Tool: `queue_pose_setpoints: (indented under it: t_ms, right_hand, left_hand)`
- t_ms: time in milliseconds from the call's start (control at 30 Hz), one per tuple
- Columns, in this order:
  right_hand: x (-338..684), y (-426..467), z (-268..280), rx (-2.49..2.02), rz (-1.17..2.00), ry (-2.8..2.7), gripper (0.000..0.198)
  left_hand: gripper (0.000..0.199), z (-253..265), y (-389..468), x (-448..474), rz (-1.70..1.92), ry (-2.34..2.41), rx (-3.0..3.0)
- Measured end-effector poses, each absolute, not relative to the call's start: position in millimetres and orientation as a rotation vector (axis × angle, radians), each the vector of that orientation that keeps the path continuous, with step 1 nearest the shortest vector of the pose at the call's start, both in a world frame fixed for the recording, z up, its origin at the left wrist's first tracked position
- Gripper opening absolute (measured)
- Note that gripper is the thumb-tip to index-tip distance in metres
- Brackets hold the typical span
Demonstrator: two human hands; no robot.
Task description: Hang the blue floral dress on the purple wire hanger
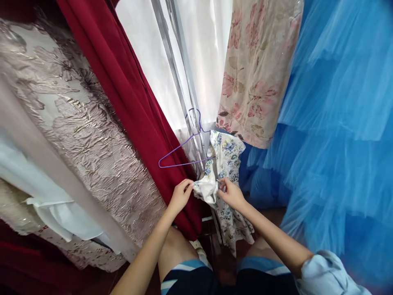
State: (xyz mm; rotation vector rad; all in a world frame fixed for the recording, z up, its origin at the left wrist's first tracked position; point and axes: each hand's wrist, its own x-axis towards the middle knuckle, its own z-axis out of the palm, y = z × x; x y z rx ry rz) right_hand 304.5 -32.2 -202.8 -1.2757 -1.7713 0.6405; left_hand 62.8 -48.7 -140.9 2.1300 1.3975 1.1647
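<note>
Both hands are on one small flowered dress (225, 164) with blue blossoms, hanging low in the middle of the rack between the other clothes. The left hand (181, 196) pinches a bunched-up white bit of its fabric between fingertips and thumb, and the right hand (231, 193) grips the same bunch from the other side, fingers curled in. One purple wire hanger (184, 151) sits just above, hooked on the metal rail (178, 73), with the dress draped off its right end. Around it I count one dark red garment (132, 98), one shiny beige embossed one (76, 123), one pink floral piece (258, 69) and one big blue tulle skirt (337, 123).
</note>
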Motion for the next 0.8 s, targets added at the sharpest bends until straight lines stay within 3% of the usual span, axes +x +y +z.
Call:
queue_pose_setpoints:
  t_ms: [100,167,300,400,500,633,800]
  right_hand:
    - [296.4,-42.8,-182.2,-0.948,0.538,-1.892,0.073]
    - [288.3,-45.0,-169.1,-0.734,0.682,-1.964,0.081]
    - [273.8,-33.3,-158.4,-0.611,1.128,-1.804,0.058]
    - [276.1,-17.2,-160.5,-0.691,1.270,-1.582,0.037]
    - [292.9,-2.7,-162.7,-0.802,1.310,-1.471,0.030]
    - [319.6,5.9,-160.1,-0.971,1.317,-1.411,0.025]
    - [330.9,-12.6,-136.5,-0.944,1.364,-1.646,0.021]
  left_hand:
    - [0.022,-120.6,-53.3,95.6,1.326,1.274,2.089]
    - [0.021,-105.9,-52.2,116.4,1.442,1.161,2.023]
    - [0.018,-90.3,-42.4,141.9,1.468,1.027,2.023]
    - [0.021,-95.4,-32.2,139.8,1.422,1.039,2.006]
    - [0.031,-106.0,-24.3,123.0,1.447,1.114,1.913]
    - [0.030,-113.1,-24.7,97.5,1.508,1.154,1.862]
    - [0.039,-118.9,-43.5,98.7,1.396,1.091,1.999]
